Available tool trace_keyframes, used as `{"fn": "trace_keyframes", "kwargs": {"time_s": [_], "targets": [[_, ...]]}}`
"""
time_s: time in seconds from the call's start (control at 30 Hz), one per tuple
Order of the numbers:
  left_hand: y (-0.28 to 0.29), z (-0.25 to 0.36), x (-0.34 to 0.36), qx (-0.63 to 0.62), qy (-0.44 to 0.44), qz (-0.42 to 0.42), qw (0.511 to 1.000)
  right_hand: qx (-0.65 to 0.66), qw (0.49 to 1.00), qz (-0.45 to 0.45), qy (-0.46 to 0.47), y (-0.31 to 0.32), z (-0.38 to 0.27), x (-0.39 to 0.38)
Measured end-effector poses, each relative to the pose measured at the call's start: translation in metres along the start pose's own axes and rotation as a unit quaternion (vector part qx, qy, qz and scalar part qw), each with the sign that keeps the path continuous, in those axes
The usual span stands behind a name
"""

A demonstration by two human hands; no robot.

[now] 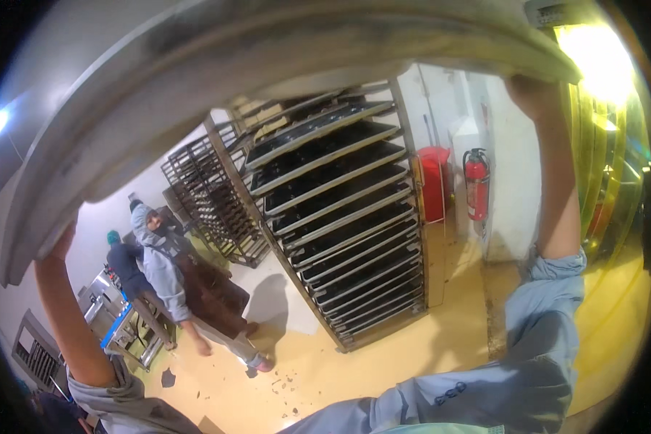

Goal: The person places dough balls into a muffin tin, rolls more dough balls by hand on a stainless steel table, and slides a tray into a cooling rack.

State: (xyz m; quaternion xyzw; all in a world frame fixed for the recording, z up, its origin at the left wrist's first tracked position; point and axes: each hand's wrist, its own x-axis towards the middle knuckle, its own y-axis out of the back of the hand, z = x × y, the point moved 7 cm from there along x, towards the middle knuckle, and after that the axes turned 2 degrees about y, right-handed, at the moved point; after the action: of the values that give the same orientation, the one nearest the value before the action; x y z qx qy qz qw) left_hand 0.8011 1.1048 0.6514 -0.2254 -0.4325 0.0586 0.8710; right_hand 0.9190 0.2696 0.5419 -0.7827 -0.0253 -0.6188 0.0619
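A large grey metal tray (282,69) is raised high in front of me, its near edge bowed across the top of the view. My left hand (59,242) grips its left end, with the fingers mostly hidden behind the rim. At the right end my right hand (532,95) holds the same edge, and its fingers are also largely out of sight. Both arms reach upward in grey-blue sleeves. Beyond the tray stands a tall rack (351,217) stacked with dark trays on many levels; the raised tray covers part of its top.
To the left, a person in a hooded top and brown apron (202,286) stands near another worker (130,264) at a blue-edged bench (119,325). A second rack (213,195) is behind them. A red bin (434,184), a fire extinguisher (477,184) and yellow strip curtains (604,166) are at right.
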Motion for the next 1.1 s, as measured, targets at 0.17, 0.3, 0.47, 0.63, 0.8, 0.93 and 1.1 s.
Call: {"fn": "trace_keyframes", "kwargs": {"time_s": [0.17,0.3,0.47,0.63,0.8,0.93,1.1], "targets": [[-0.003,-0.046,0.065,0.043,0.046,-0.115,0.991,-0.306,0.949,-0.033,0.065,0.031,0.023,0.032],[-0.009,-0.104,0.084,0.058,0.04,-0.123,0.99,-0.28,0.954,-0.089,0.058,0.068,0.062,0.062],[-0.004,-0.162,0.098,0.072,0.041,-0.115,0.99,-0.248,0.956,-0.157,-0.027,0.075,0.13,0.079],[0.006,-0.224,0.115,0.238,0.003,-0.191,0.952,-0.238,0.962,-0.113,-0.074,0.104,0.199,0.12],[0.044,-0.278,0.18,0.53,-0.173,-0.166,0.813,0.25,0.924,-0.252,-0.138,0.08,0.249,0.151],[0.084,-0.322,0.244,-0.089,0.107,-0.138,0.981,0.161,0.964,-0.189,-0.1,0.055,0.279,0.16],[0.082,-0.391,0.265,0.111,0.035,-0.16,0.98,-0.095,0.982,-0.164,0.019,0.021,0.304,0.161]]}}
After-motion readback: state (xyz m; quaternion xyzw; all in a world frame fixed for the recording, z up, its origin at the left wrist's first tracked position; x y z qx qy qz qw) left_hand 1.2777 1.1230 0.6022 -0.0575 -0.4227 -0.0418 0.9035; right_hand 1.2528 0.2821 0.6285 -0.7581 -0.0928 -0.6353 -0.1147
